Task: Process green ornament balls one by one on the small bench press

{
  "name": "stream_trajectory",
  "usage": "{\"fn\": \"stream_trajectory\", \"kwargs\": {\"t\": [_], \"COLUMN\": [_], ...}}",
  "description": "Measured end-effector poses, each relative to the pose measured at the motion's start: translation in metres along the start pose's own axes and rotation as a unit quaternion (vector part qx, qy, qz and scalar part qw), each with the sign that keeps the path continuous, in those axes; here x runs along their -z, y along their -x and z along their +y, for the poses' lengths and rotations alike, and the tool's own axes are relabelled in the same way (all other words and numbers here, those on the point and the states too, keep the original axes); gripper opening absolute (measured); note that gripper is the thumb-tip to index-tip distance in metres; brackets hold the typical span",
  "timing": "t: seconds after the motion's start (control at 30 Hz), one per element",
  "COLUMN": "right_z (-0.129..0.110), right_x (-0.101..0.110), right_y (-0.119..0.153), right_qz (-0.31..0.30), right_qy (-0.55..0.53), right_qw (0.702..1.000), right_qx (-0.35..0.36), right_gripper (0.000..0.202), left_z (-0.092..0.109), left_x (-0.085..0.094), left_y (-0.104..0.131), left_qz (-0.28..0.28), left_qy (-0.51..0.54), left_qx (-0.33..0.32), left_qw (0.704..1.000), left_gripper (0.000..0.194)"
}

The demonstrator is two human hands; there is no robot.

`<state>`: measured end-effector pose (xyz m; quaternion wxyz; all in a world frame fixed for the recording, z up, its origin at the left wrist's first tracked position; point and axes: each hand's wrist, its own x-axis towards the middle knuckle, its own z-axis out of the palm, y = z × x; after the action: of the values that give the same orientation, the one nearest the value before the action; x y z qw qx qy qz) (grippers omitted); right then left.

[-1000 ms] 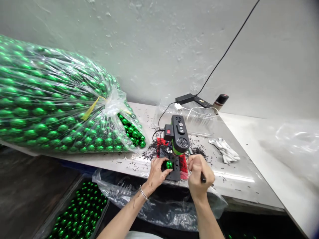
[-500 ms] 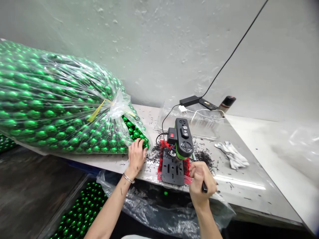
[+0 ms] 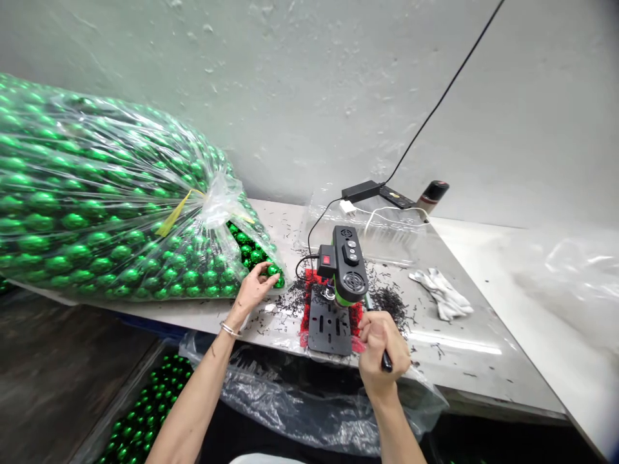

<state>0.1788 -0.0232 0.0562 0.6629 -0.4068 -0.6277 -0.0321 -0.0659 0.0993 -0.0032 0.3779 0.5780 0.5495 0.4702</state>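
At the mouth of a big clear plastic bag (image 3: 120, 212) full of shiny green balls, my left hand (image 3: 255, 285) pinches one green ball (image 3: 273, 270) between thumb and fingers. Other balls lie close beside it inside the torn opening. My right hand (image 3: 384, 351) is wrapped round the black-tipped lever (image 3: 387, 362) of a small bench drill press (image 3: 351, 264). The machine has a black head with round vents and a red switch. Its slotted black base plate (image 3: 329, 328) carries no ball; the drill tip is hidden under the head.
Black shavings (image 3: 389, 303) surround the red mat (image 3: 305, 322) under the machine. White gloves (image 3: 442, 293) lie to the right. Behind are a power adapter (image 3: 361, 191), cables and a spray can (image 3: 432, 196). Clear plastic sheeting (image 3: 290, 412) hangs at the front edge; more green balls (image 3: 145, 412) fill a container below.
My left hand has drawn slightly back from the bag opening, a green ball now showing in its fingertips. My right hand stays on the lever. The whole view has shifted a little.
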Motion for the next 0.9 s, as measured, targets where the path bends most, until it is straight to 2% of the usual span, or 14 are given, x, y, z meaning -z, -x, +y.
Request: {"fn": "stream_trajectory", "kwargs": {"t": [0.07, 0.13, 0.27, 0.4, 0.5, 0.67, 0.77, 0.9], "right_z": [0.001, 0.001, -0.001, -0.005, -0.007, -0.007, -0.006, -0.005], "right_x": [0.0, 0.0, -0.001, 0.0, 0.0, 0.0, 0.001, 0.002], "right_y": [0.001, 0.001, -0.001, -0.006, -0.01, -0.013, -0.012, -0.009], "right_qz": [0.0, 0.002, 0.006, 0.004, -0.002, -0.004, -0.004, -0.007], "right_qy": [-0.001, -0.004, 0.001, 0.011, 0.017, 0.019, 0.022, 0.024], "right_qw": [1.0, 1.0, 1.0, 1.0, 0.999, 0.999, 0.999, 0.999], "right_qx": [0.002, 0.006, -0.007, -0.023, -0.029, -0.036, -0.035, -0.026], "right_gripper": [0.031, 0.031, 0.031, 0.032, 0.033, 0.032, 0.03, 0.028], "left_z": [0.005, 0.009, 0.014, 0.013, 0.01, 0.005, 0.008, 0.015], "left_x": [0.001, 0.0, -0.01, -0.036, -0.059, -0.091, -0.098, -0.101], "left_y": [0.009, 0.02, 0.042, 0.057, 0.065, 0.072, 0.073, 0.074], "left_qz": [-0.001, -0.016, -0.069, -0.086, -0.109, -0.147, -0.148, -0.141], "left_qy": [0.175, 0.288, 0.348, 0.358, 0.312, 0.141, 0.006, -0.134], "left_qx": [0.065, 0.108, 0.17, 0.209, 0.202, 0.132, 0.058, -0.062], "left_qw": [0.982, 0.951, 0.919, 0.906, 0.922, 0.97, 0.987, 0.979], "left_gripper": [0.044, 0.039, 0.035, 0.04, 0.048, 0.048, 0.044, 0.035]}}
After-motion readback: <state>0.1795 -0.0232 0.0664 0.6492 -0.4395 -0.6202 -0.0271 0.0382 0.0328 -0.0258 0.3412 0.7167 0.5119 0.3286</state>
